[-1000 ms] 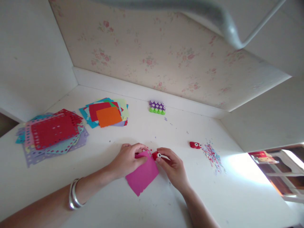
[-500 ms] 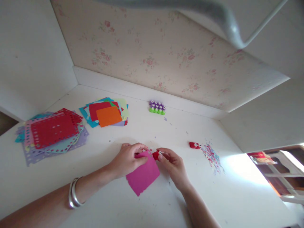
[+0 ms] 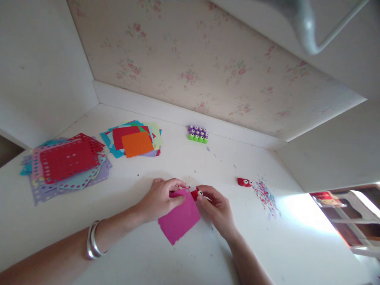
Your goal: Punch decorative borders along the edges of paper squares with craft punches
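Thumb of the R hand [image 3: 218, 209] has shifted a bit since the last pic: the white tab [image 3: 207, 198] on the red tool [image 3: 194, 194] shows again, where the thumb had covered it. Pink sheet [image 3: 179, 219] is btwn the hands over the desk [image 3: 127, 245], turned w/ one corner toward the wearer; a few pale dots (prob. punched holes, tiny tho) sit near its top corner. Red tool's right at the sheet's edge by that corner; can't tell if it's gripping paper. R fingers pinch the tool, thumb vs. index. L hand [image 3: 162, 202] pinches the sheet's upper L edge, thumb on top, fingertips partly hidden.

Risks (my read): if the L pinch slackens or the sheet twists, holes could overlap or run off the edge; a crooked squeeze could crease or tear the corner b/c there's little margin.

Further out: 2nd eyed tool [image 3: 244, 182] to the R, just beside scattered bits [image 3: 264, 196]. Over L: holed sheets [image 3: 69, 158] in a messy stack, plain sheets [image 3: 137, 144] next to 'em. Purple & green eyed pieces [image 3: 198, 134] in rows near the back.

Otherwise vs. last pic: L hand approx same; grey bar [image 3: 310, 35] up top sits further R, prob. camera turn.
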Tool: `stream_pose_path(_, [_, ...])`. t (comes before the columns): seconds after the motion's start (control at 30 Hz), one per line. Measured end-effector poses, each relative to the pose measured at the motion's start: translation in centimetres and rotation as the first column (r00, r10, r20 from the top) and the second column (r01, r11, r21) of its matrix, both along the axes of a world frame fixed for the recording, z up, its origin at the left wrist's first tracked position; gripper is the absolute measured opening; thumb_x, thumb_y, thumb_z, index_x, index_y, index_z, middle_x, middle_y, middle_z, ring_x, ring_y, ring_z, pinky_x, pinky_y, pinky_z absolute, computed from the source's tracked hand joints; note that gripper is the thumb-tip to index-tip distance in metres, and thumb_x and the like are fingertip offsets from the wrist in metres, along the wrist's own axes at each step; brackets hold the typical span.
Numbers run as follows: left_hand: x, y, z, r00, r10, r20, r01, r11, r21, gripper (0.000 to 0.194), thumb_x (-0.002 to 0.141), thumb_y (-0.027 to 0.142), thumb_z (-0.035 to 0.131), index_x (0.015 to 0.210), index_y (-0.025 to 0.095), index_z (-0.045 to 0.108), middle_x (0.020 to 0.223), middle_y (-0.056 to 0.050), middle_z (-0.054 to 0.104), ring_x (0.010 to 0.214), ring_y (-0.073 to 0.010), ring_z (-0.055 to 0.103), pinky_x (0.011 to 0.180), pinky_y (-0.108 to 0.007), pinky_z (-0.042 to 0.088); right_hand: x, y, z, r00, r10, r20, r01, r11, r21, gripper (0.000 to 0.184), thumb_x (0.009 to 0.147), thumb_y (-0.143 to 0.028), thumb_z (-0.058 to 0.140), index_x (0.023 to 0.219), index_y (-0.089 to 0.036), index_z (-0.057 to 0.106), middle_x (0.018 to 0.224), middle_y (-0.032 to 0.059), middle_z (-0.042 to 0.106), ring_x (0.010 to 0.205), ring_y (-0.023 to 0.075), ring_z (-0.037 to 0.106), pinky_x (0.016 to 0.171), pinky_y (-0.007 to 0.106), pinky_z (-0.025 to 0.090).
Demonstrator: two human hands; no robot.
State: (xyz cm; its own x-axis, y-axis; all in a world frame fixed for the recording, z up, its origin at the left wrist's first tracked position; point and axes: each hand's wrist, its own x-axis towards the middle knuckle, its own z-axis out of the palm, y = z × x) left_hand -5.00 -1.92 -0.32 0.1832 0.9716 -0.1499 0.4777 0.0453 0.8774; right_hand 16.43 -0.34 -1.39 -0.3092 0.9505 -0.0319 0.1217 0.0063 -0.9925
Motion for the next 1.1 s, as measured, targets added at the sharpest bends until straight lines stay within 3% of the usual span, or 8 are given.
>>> stream_pose_path(0.3, [0.0,0.01,-0.27,1.0,0.0,0.0,0.0,1.0,0.018,0.025,0.082,0.034,0.06,0.106,0.027,0.067,0.093,0.002,0.076,0.098,-0.025,0.063,0.103,-0.044,0.032,0.13,-0.06,-0.01,1.0,-0.011,0.007,0.011,1.0,0.026,0.017,0.084,-0.034,0.072,0.098,-0.024,0.071,0.104,0.0053,0.07,0.091,0.019,0.069,0.08,0.031,0.058])
stream_pose_path(0.57, [0.04,0.09,-0.33,0.999,0.005,0.032,-0.006,0.999,0.045,0.024,0.084,0.034,0.059,0.104,0.024,0.069,0.093,0.0,0.076,0.093,-0.0219,0.068,0.085,-0.031,0.047,0.56,-0.19,-0.52,0.998,-0.003,0.062,-0.006,0.989,0.147,0.014,0.086,-0.03,0.07,0.099,-0.025,0.072,0.112,0.0073,0.066,0.102,0.021,0.065,0.086,0.033,0.058])
stream_pose_path(1.1, [0.13,0.16,-0.02,1.0,0.008,0.021,-0.009,0.999,0.053,0.02,0.082,0.028,0.06,0.1,0.025,0.069,0.091,0.002,0.076,0.09,-0.0203,0.068,0.091,-0.033,0.042,0.44,-0.45,-0.3,0.983,0.017,0.181,-0.064,0.965,0.254,0.013,0.087,-0.028,0.068,0.099,-0.025,0.073,0.112,0.0091,0.066,0.106,0.0233,0.064,0.088,0.038,0.059])
